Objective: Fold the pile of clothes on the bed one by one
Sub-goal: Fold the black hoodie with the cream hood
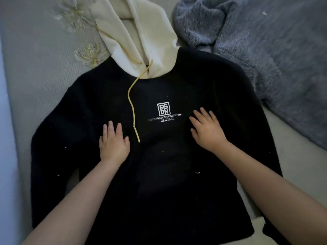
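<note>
Both palms lie flat on the chest of a black hoodie point(159, 174) spread face-up on the bed point(35, 76). The left hand point(114, 142) and the right hand point(207, 129) press with straight, spread fingers, grasping nothing; this looks like smoothing the cloth ahead of the first fold. Between the two hands runs a yellow drawstring point(131, 106), its tip ending just beside the left thumb, and a white printed logo point(163, 109) sits just beyond the right hand's fingertips. Outward of each hand the sleeves hang down along the body, not yet folded in. Further beyond the hands, the cream hood point(141, 32) lies stretched out, also unfolded. Far off past the right hand, a grey fleecy blanket point(265, 50) lies rumpled. So this garment is laid flat but has no fold yet; no folded stack shows.
</note>
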Tool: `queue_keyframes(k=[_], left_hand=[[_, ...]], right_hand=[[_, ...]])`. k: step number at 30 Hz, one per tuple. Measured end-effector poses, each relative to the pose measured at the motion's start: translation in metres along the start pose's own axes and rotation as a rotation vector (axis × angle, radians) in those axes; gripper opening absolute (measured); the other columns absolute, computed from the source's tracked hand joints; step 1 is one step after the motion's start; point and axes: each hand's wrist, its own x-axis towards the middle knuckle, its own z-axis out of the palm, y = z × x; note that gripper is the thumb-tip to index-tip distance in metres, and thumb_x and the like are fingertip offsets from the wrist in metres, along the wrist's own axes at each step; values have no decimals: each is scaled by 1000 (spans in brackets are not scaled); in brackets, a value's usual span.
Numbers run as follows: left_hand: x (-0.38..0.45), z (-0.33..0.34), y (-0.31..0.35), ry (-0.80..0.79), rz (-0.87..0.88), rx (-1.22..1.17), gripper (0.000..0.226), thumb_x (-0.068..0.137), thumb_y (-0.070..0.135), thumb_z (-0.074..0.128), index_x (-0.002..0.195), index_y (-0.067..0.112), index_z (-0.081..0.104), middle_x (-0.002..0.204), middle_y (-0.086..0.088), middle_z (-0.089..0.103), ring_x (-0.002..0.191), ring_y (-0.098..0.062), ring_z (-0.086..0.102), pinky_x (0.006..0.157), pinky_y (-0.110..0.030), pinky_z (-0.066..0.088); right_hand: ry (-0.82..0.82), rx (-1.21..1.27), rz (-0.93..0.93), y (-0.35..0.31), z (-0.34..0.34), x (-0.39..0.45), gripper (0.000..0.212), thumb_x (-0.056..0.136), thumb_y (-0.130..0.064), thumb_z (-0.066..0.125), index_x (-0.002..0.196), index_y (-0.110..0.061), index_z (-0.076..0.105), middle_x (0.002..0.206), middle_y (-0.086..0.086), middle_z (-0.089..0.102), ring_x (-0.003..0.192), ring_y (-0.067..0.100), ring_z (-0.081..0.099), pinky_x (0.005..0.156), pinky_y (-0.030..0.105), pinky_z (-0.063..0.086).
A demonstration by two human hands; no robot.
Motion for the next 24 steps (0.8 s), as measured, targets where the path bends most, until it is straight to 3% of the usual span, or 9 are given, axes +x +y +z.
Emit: queue_keyframes(k=[3,6,9,11,13,17,19,21,24], left_hand=[[-30,2,18,96,158,-48,54,95,20,42,143,4,23,153,-15,14,143,-27,6,115,-41,13],[-66,16,44,160,404,-45,56,88,12,55,137,-5,33,147,-23,27,139,-36,20,111,-43,16],[-92,42,71,122,538,8,62,87,16,59,137,-5,31,146,-24,28,137,-36,16,109,-42,11],[-102,70,82,-30,501,97,67,95,35,40,145,4,7,154,-14,2,139,-23,-11,111,-35,-6],[-111,97,87,-174,437,253,71,96,48,25,145,9,-8,154,-9,-13,141,-21,-17,113,-35,-10],[-119,108,90,-227,392,412,75,94,53,20,144,8,-12,153,-11,-18,141,-25,-15,115,-40,-4],[-116,100,93,-248,396,449,75,94,51,25,145,8,-10,153,-11,-17,142,-25,-13,115,-39,0],[-114,89,97,-292,385,458,74,95,48,31,146,9,-6,154,-10,-15,142,-23,-11,116,-38,5],[-116,69,111,-309,363,394,67,96,39,35,146,10,2,155,-7,-5,143,-21,-5,115,-37,11]], right_hand=[[327,159,-65,6,-17,-34,33,77,0,63,109,6,62,120,25,58,120,43,48,101,54,38],[536,106,125,30,-8,-91,36,73,-5,63,108,6,62,114,25,61,112,44,53,94,58,38],[302,145,547,60,20,-152,58,81,-22,67,130,1,46,134,24,46,128,40,38,100,55,28],[77,163,807,78,38,-185,71,83,-37,62,139,-6,33,141,20,38,131,35,31,101,49,24],[-38,196,935,93,55,-203,66,83,-42,60,136,-11,36,133,18,47,124,34,39,98,45,28],[3,332,940,114,61,-201,29,90,-29,52,105,-7,63,99,18,66,97,34,56,87,38,33],[184,471,899,124,49,-195,27,91,-23,52,93,-1,66,87,20,66,84,33,57,74,33,36],[370,620,869,133,23,-186,26,91,-18,53,80,2,64,71,17,60,69,26,53,58,28,26],[556,752,813,146,-27,-170,23,90,-17,52,76,-1,62,63,6,51,68,20,47,54,25,20]])
